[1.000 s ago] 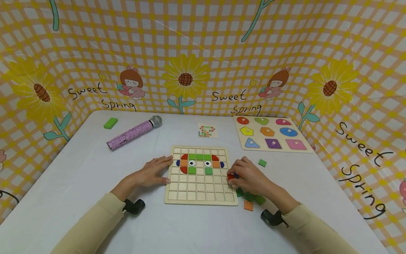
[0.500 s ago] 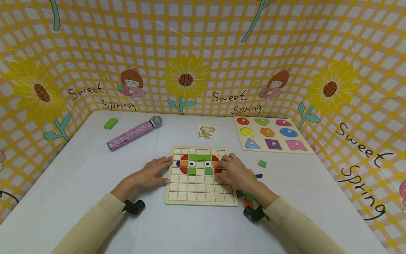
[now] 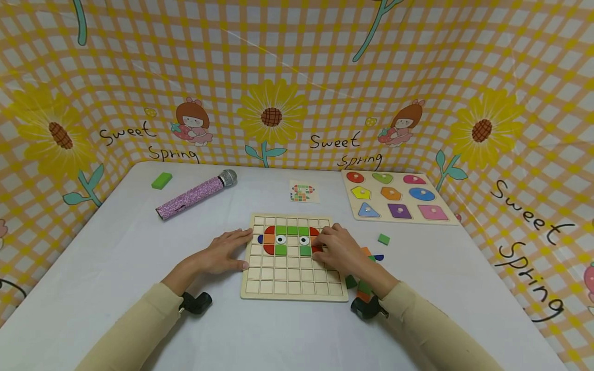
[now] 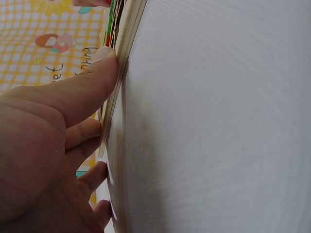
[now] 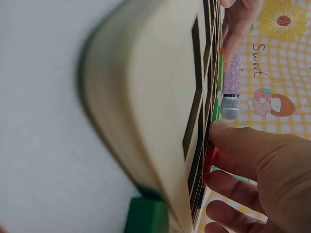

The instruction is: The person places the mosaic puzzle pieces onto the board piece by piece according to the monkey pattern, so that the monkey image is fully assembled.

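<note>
A square wooden grid board lies mid-table, with red, orange and green tiles and two eye tiles in its upper rows. My left hand rests against the board's left edge, fingers extended; in the left wrist view its thumb lies along that edge. Over the board's right side, my right hand pinches a red rounded tile by thumb and fingertips, right at the cell below the orange tile. A dark blue tile shows beside it in the right wrist view. The right hand covers part of this side from above.
Loose tiles lie by the board's right edge, partly under my right forearm. Farther right is a green tile. Behind stand a pattern card, a shape puzzle board, a purple microphone and a green block.
My right hand has moved left from beside the board onto its right side, carrying the red tile. A blue tile now lies among the loose ones. The left hand has stayed put.
</note>
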Demonstrator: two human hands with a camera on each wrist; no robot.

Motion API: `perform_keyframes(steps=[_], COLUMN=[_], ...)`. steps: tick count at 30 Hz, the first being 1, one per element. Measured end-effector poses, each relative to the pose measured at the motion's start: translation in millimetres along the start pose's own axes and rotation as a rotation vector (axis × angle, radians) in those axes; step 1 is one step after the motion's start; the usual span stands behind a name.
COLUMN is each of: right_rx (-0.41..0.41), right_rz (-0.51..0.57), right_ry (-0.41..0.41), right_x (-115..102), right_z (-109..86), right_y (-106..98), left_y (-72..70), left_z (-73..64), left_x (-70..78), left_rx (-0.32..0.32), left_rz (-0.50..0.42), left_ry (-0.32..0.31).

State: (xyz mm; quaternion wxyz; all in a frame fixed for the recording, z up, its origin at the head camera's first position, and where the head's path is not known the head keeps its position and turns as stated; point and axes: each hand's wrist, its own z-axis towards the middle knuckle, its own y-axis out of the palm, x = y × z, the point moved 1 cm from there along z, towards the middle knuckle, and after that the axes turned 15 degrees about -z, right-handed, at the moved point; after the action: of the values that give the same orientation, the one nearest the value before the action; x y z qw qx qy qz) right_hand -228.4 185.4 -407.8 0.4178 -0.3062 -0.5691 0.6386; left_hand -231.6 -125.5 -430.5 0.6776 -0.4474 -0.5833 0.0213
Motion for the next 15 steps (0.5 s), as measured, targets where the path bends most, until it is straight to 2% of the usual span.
perform_keyframes(steps=[15], right_rx=[0.024], right_rz=[-0.004], right_ry=[0.011], right_x=[1.4], right_z=[-1.6], right_y=[1.0], left_y=[0.3], left_z=[0.2], left_x=[-0.8], left_rx=[-0.002], left_rz=[-0.004], left_ry=[0.002])
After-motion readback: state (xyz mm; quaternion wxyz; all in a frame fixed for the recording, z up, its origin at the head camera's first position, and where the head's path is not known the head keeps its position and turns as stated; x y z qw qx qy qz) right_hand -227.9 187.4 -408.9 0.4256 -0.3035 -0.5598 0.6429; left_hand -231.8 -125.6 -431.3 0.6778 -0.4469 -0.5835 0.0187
